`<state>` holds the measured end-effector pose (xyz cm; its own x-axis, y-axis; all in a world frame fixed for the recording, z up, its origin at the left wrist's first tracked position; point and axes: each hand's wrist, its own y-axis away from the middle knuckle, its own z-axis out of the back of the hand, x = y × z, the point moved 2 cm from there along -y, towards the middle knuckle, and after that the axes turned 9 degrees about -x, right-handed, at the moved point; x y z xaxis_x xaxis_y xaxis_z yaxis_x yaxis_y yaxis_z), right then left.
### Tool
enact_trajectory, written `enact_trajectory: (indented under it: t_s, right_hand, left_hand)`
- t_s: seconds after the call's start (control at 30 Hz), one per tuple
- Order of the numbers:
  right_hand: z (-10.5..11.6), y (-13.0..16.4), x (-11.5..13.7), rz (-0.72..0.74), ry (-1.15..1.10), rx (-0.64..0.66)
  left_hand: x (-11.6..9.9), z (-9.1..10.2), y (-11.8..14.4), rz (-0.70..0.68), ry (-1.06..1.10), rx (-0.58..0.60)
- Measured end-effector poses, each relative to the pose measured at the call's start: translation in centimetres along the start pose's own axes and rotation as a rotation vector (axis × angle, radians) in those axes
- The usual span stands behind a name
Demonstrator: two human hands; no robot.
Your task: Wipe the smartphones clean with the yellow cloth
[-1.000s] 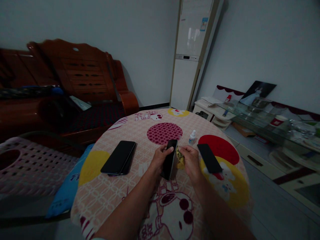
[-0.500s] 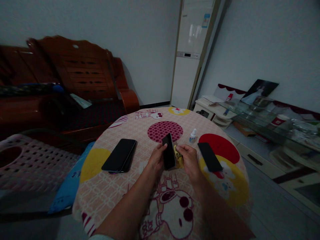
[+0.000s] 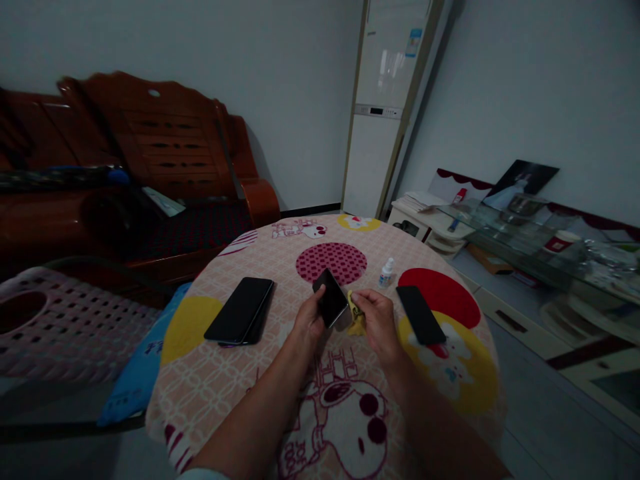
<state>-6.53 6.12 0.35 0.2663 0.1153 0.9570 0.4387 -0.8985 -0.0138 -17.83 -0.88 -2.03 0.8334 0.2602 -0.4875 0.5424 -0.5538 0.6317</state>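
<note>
Just below the middle of the frame, over the round table (image 3: 210,393) with its cartoon cloth, the left hand (image 3: 310,319) grasps a dark phone (image 3: 331,306) by its lower end, thumb laid across the glass, so the phone's long axis runs from the palm up and leftward with the screen tipped toward the wearer. The right hand (image 3: 379,320) sits immediately to the right of it, fingers pinched on a small yellow cloth (image 3: 356,318) that lies against the phone's right edge; the cloth hand is thus the one meeting the phone's side, with no gap I can make out between them. To the left of the hands lies a pair of stacked phones (image 3: 240,320), well apart. To the right lies a single black phone (image 3: 421,315), near the right wrist, and a small white dropper bottle (image 3: 386,273) stands upright just above it. Nothing lies between the two hands but the cloth.
</note>
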Motion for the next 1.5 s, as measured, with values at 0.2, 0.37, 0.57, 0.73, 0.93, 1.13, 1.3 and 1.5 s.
enact_trajectory:
  t_s: [0.2,0.37,0.57,0.73,0.93,1.13,1.3,1.5]
  right_hand:
    - [-0.9,1.4,0.2,-0.013,-0.007,0.032]
    - [-1.2,2.1,-0.4,0.008,0.029,0.064]
    - [-1.3,2.2,-0.7,0.080,0.054,0.029]
    - [-1.2,2.3,-0.3,0.132,0.102,0.017]
    - [-1.2,2.3,0.1,0.188,0.167,-0.005]
    - [-1.2,2.3,0.2,0.168,0.155,0.003]
    - [-1.2,2.3,0.3,0.173,0.179,-0.013]
    - [-1.1,2.1,0.0,0.187,0.197,-0.016]
  left_hand:
    - [-0.3,0.2,-0.1,0.037,0.064,-0.009]
    - [-0.5,0.2,-0.3,0.031,0.111,-0.015]
    - [-0.5,-0.3,0.5,0.062,0.193,-0.061]
    - [-0.2,-0.7,1.1,0.089,0.220,-0.064]
    - [-0.2,-0.7,1.2,0.041,0.244,-0.097]
    - [-0.2,-0.6,1.1,0.010,0.234,-0.114]
    - [-0.2,-0.6,0.8,-0.012,0.192,-0.112]
    - [-0.3,-0.5,0.7,-0.078,0.216,-0.114]
